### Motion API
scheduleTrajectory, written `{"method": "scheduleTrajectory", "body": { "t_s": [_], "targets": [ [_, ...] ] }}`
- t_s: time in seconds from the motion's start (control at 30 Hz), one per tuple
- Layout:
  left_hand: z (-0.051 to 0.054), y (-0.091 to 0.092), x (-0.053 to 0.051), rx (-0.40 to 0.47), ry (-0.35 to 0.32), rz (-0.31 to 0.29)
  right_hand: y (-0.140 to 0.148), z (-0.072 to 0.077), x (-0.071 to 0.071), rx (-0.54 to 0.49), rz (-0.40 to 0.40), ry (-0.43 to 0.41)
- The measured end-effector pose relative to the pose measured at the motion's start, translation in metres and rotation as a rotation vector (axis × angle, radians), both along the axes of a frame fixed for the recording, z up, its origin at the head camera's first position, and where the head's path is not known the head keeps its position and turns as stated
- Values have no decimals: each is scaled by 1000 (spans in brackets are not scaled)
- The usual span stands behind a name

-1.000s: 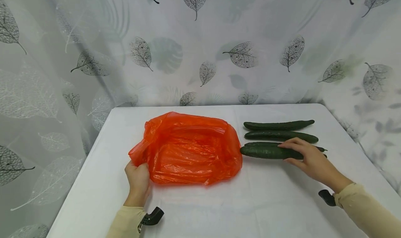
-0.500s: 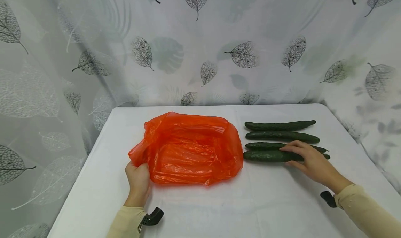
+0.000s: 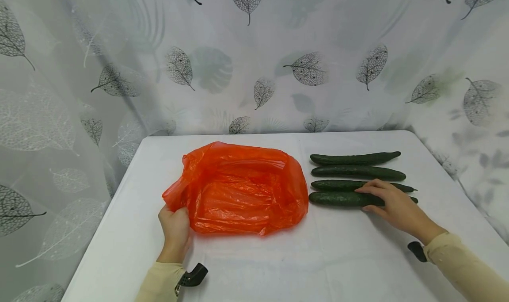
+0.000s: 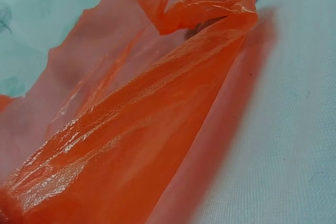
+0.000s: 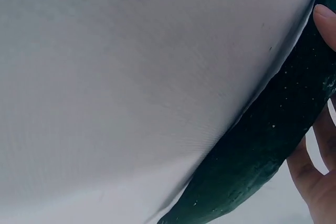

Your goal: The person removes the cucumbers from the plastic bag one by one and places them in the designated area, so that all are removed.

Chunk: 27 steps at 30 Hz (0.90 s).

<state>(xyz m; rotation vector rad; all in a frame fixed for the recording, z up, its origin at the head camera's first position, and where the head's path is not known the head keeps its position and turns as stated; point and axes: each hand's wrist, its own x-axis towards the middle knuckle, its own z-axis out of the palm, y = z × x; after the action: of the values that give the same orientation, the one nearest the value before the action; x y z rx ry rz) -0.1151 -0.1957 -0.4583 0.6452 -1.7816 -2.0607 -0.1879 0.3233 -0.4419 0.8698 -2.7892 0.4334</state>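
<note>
My left hand grips the gathered left edge of an orange-red plastic bag. The bag lies spread with its mouth open; its thin, wrinkled film fills much of the left wrist view. On the right, my right hand holds the nearest cucumber, thumb on the near side and fingers over the far side. In the right wrist view the thumb lies against the dark green skin, with fingers behind. This cucumber's left tip is right by the bag's edge. My hand covers part of its right half.
Beyond the held cucumber lie a thin cucumber, another cucumber and a farthest one, roughly parallel. All rest on a white-covered table. A leaf-patterned curtain hangs behind and at both sides.
The held cucumber has come slightly nearer and to the right, showing more of the thin cucumber behind it, then stays put. My left hand and the bag look unchanged.
</note>
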Motion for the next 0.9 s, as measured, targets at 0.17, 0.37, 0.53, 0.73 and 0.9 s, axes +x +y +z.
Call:
{"method": "scheduleTrajectory", "body": {
  "t_s": [0.17, 0.37, 0.53, 0.73, 0.9],
  "targets": [
    [3, 1, -1, 4, -3, 13, -1, 4, -1, 33, -10, -38],
    [6, 3, -2, 16, 2, 40, 1, 6, -1, 39, -6, -25],
    [8, 3, -3, 19, 50, 44, 4, 7, 0, 20, -13, -30],
    [16, 1, 0, 14, 85, 27, 6, 12, 2, -17, -41, -116],
    [25, -2, 1, -52, 189, 40, 3, 17, 4, -25, -51, -164]
  ]
}}
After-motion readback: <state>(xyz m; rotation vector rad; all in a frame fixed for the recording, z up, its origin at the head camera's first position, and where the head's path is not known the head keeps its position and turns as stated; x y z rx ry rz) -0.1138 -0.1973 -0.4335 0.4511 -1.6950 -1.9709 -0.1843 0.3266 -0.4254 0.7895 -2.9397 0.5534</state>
